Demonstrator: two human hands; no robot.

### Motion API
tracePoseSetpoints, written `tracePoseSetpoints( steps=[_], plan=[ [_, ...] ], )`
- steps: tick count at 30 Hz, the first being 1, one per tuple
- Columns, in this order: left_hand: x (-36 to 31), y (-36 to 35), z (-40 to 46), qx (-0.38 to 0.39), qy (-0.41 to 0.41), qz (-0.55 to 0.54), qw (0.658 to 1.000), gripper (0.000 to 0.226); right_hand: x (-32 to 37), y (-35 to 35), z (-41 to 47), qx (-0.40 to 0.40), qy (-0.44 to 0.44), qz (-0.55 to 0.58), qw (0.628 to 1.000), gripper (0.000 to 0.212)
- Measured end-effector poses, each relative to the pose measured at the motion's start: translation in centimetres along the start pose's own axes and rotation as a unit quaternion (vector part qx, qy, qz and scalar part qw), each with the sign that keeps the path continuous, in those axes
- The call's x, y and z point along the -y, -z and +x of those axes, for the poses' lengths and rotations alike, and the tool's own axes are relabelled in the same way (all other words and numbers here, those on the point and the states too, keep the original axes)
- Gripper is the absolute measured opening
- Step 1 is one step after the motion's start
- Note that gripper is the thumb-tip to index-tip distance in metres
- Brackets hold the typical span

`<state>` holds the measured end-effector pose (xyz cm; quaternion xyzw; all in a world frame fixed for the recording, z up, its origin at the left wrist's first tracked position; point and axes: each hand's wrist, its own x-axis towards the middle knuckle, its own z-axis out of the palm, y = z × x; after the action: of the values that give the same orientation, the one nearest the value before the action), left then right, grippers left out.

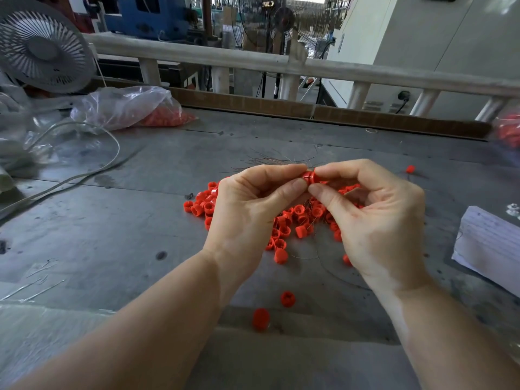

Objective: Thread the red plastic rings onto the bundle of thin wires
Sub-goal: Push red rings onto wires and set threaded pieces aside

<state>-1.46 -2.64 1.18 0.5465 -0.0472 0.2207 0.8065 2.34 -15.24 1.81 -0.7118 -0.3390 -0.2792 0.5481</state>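
Grey metal worktable (118, 220), scuffed, spans the whole view. Landmark for all positions: the pile of loose red rings (284, 220) at table centre.

White desk fan (46, 43) stands far left of the pile, at the back edge. Clear plastic bag (126, 108) with more red pieces inside lies behind and left of the pile. A pale cable (92, 170) loops across the table left of the pile. A stack of white paper (489, 246) lies right of the pile, at the table's edge.

My left hand (247, 209) and right hand (377, 215) are raised just above the pile, fingertips meeting over its far side. Left thumb and forefinger pinch one end of a red ring (309, 175); right thumb and forefinger pinch the other end. Remaining fingers of both hands are curled loosely.

The bundle of thin wires (275, 160) fans out just behind my fingertips, beyond the pile. Whether the wires pass through the held ring: cannot tell.

Two stray rings (287, 298) lie near me, apart from the pile; one more lies far right.
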Motion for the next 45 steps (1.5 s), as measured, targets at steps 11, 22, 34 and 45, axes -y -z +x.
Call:
tracePoseSetpoints(
  steps=[11,22,34,45],
  plan=[
    [0.1,-0.1,0.0,-0.006,0.026,-0.035,0.999,0.017,-0.1,-0.7,-0.2,-0.015,-0.005,0.018,1.0,0.021],
    [0.3,0.1,0.2,-0.004,0.12,-0.09,0.989,0.017,-0.5,-0.9,-0.2,0.03,-0.031,-0.005,0.999,0.018],
    [0.3,-0.2,0.3,-0.018,0.167,-0.109,0.98,0.013,-0.3,-1.6,-0.6,-0.004,0.047,-0.127,0.991,0.01],
    [0.3,-0.2,0.2,-0.053,0.215,-0.052,0.974,0.014,-0.5,-1.3,-0.8,0.05,0.045,-0.195,0.978,0.01]
  ],
)
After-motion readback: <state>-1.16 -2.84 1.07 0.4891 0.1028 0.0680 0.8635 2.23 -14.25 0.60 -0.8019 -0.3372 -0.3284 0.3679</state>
